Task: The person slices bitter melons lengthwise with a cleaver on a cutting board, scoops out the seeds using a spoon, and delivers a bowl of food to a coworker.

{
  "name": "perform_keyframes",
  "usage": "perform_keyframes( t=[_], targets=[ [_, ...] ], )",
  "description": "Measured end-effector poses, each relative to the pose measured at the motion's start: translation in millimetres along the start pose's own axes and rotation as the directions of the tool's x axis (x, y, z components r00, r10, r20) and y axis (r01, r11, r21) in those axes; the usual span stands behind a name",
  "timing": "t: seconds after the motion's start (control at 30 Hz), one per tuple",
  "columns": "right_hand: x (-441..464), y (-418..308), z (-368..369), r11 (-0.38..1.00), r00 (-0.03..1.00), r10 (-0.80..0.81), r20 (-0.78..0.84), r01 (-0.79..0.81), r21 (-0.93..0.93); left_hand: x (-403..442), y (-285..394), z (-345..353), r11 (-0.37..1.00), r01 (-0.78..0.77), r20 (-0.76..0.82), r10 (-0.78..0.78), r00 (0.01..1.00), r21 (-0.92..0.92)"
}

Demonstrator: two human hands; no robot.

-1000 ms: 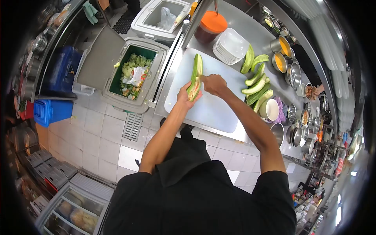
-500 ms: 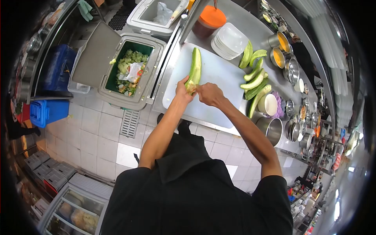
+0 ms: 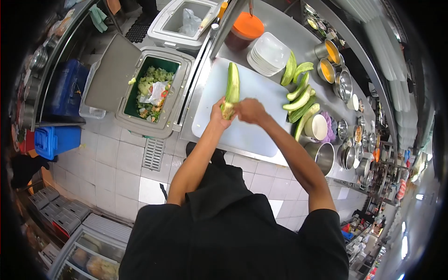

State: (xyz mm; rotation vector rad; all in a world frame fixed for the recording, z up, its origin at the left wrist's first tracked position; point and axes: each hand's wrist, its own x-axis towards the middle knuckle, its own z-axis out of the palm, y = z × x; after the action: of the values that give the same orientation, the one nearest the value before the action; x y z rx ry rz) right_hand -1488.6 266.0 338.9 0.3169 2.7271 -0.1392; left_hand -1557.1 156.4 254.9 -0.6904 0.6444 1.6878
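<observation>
My left hand (image 3: 221,114) is closed around the near end of a long, pale-green halved cucumber (image 3: 232,84), which points away from me over the white cutting board (image 3: 219,135). At that end the flesh looks yellowish and wet. Closed and slightly blurred, my right hand (image 3: 250,111) is right beside this end; whatever tool its fingers hold is hidden. To the right of the board lie several more striped green cucumber halves (image 3: 301,100), some with pale sides showing.
Left of the counter stands an open bin (image 3: 179,112) with vegetable scraps. Stacked white plates (image 3: 268,53) and an orange-lidded tub (image 3: 247,28) stand behind the board. A cream bowl (image 3: 316,127), a steel pot (image 3: 322,156) and several steel bowls line the right side.
My right hand has shifted slightly beside the cucumber's near end and is now blurred. The left hand keeps its hold. The whole view has shifted a little.
</observation>
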Motion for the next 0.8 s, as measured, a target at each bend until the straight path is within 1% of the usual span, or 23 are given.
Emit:
perform_keyframes(
  t=[0.03, 0.07, 0.1, 0.13, 0.2, 0.27, 0.33, 0.37, 0.4, 0.43, 0.5, 0.53, 0.6, 0.63, 0.67, 0.7, 0.73, 0.77, 0.8],
  targets=[
    [-2.4, -2.9, 2.3, 0.998, 0.999, -0.044, -0.018, 0.045, 0.040, 6.2, -0.3, -2.4, 0.996, -0.012, 0.033, 0.015, 0.999, -0.083],
    [-8.8, -6.1, 6.7, 0.993, 0.996, -0.087, -0.026, 0.089, 0.081, 12.8, -3.5, -5.3, 0.996, -0.008, 0.025, 0.011, 1.000, -0.091],
    [-14.4, -7.6, 9.7, 0.992, 0.996, -0.091, -0.013, 0.092, 0.082, 20.8, -5.7, -6.4, 0.995, -0.013, 0.002, 0.013, 1.000, -0.104],
    [-19.4, -9.2, 13.0, 0.986, 0.994, -0.108, -0.029, 0.111, 0.127, 21.5, -5.5, -6.7, 0.994, -0.015, -0.019, 0.013, 1.000, -0.106],
    [-22.0, -8.9, 14.2, 0.979, 0.990, -0.129, -0.051, 0.136, 0.154, 24.0, -1.1, -4.5, 0.994, -0.009, 0.011, 0.010, 1.000, -0.110],
    [-25.7, -11.0, 19.7, 0.939, 0.976, -0.106, -0.190, 0.162, 0.305, 19.1, 1.1, 2.1, 0.992, -0.002, 0.037, 0.007, 0.999, -0.124],
    [-29.9, -12.1, 19.8, 0.933, 0.982, -0.098, -0.163, 0.148, 0.328, 17.2, -1.8, 0.9, 0.994, 0.009, -0.034, -0.013, 0.999, -0.107],
    [-31.5, -13.1, 16.1, 0.928, 0.989, -0.091, -0.114, 0.125, 0.352, 19.5, -0.3, -0.5, 0.994, 0.006, -0.034, -0.010, 0.999, -0.109],
    [-32.4, -15.5, 12.9, 0.921, 0.994, -0.080, -0.068, 0.100, 0.377, 21.9, 2.7, -1.5, 0.995, 0.020, 0.004, -0.020, 1.000, -0.097],
    [-35.7, -18.4, 14.0, 0.920, 0.995, -0.076, -0.066, 0.096, 0.381, 21.0, 2.4, -3.0, 0.995, 0.040, 0.038, -0.037, 0.999, -0.086],
    [-35.8, -18.9, 11.3, 0.911, 1.000, -0.017, -0.019, 0.024, 0.411, 23.8, 6.6, 1.0, 0.995, 0.059, 0.061, -0.054, 0.997, -0.075],
    [-40.3, -23.1, 9.5, 0.910, 1.000, -0.021, -0.011, 0.023, 0.414, 19.4, 6.5, -1.6, 0.995, 0.081, 0.070, -0.076, 0.995, -0.067],
    [-39.8, -25.9, 0.1, 0.863, 0.992, -0.040, -0.116, 0.092, 0.497, 16.0, 15.1, 1.5, 0.993, 0.090, 0.094, -0.083, 0.992, -0.077],
    [-42.0, -31.2, 2.1, 0.861, 0.993, -0.038, -0.108, 0.087, 0.501, 18.2, 12.4, -3.9, 0.990, 0.115, 0.111, -0.105, 0.988, -0.083],
    [-35.6, -34.8, 1.1, 0.811, 0.978, -0.080, -0.192, 0.176, 0.558, 25.0, 16.8, -2.6, 0.990, 0.110, 0.120, -0.100, 0.988, -0.084],
    [-33.8, -40.2, 2.5, 0.750, 0.957, -0.111, -0.270, 0.259, 0.609, 28.9, 18.3, -6.1, 0.999, 0.038, 0.238, -0.039, 0.970, 0.006],
    [-35.0, -47.5, 3.2, 0.748, 0.959, -0.107, -0.261, 0.251, 0.614, 24.4, 17.3, -12.4, 0.995, -0.038, 0.351, 0.005, 0.936, 0.088],
    [-24.0, -48.9, -3.2, 0.716, 0.958, -0.166, -0.234, 0.280, 0.639, 20.6, 22.6, -16.6, 0.989, 0.114, 0.363, -0.074, 0.929, -0.089],
    [-11.1, -48.3, -11.6, 0.682, 0.952, -0.219, -0.215, 0.307, 0.664, 19.5, 31.5, -17.0, 0.991, 0.107, 0.372, -0.071, 0.926, -0.078]
  ],
)
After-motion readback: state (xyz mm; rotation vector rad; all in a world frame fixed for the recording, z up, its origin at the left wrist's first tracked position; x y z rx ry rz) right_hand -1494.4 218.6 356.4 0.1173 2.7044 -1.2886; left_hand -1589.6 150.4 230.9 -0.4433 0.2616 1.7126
